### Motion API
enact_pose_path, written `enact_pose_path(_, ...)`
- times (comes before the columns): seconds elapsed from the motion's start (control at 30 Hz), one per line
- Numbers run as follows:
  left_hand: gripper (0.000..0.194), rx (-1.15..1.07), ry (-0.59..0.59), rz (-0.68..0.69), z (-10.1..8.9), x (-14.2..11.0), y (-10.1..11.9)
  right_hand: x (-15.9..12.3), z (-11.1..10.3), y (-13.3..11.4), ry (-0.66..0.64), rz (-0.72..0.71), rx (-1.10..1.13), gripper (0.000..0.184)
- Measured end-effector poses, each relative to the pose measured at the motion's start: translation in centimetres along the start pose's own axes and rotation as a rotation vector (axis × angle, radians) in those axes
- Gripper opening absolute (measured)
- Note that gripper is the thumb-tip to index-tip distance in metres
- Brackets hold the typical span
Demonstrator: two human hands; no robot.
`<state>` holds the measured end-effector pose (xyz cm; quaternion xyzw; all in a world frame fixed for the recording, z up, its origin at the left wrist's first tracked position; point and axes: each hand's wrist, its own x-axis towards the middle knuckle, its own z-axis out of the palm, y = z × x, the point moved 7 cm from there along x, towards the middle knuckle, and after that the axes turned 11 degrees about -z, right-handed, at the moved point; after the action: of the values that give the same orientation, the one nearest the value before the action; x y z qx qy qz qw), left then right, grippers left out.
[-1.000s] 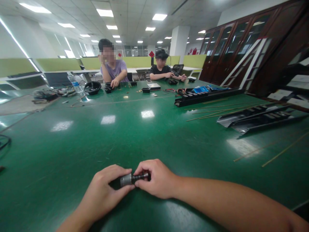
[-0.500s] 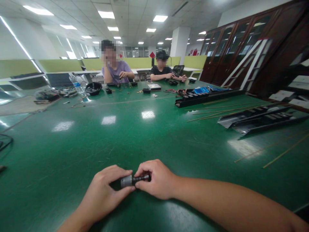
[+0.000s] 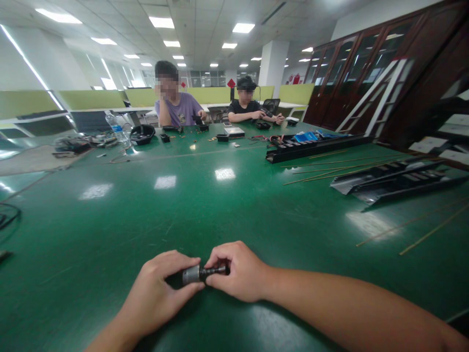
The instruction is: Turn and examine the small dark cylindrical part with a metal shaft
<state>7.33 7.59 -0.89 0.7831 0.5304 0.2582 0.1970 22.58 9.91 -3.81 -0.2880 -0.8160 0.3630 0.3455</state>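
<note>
Near the front edge of the green table (image 3: 176, 220), my two hands hold a small cylindrical metal part (image 3: 191, 275) from opposite sides. It has a wide grey body on the left and a thin, dark, stepped stem on the right, much like a solenoid valve. My left hand (image 3: 157, 283) pinches the grey body between thumb and fingers. My right hand (image 3: 236, 271) closes its thumb and fingertips about the stem where it joins the body. The stem's far end is partly covered by the right hand's curled fingers. The part lies roughly level, just above or on the table; I cannot tell which.
Long black metal channels (image 3: 315, 145) and thin rods (image 3: 330, 171) lie to the right. Across the table sit two people, with black trays (image 3: 222, 138), a black bowl (image 3: 142, 134) and a plastic bottle (image 3: 117, 129) before them. A cable (image 3: 9, 215) lies at the left edge.
My hands and the metal part stay almost still. Across the table, the person in purple has lifted a hand from the small items and moved it right, now holding a dark object.
</note>
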Motion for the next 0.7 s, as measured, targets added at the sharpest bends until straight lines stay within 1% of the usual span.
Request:
enact_pose_path(0.3, 0.024, 0.013, 0.025, 0.009, -0.24, -0.12, -0.09, -0.21, 0.22, 0.28, -0.011, 0.033, 0.005, 0.010)
enact_pose_path(0.43, 0.024, 0.006, 0.021, 0.013, -0.18, -0.08, 0.07, -0.20, 0.35, 0.25, -0.020, 0.040, 0.031, 0.013)
enact_pose_path(0.7, 0.024, 0.004, 0.017, 0.021, 0.04, -0.08, 0.11, -0.17, 0.25, -0.01, -0.026, 0.025, 0.006, 0.012)
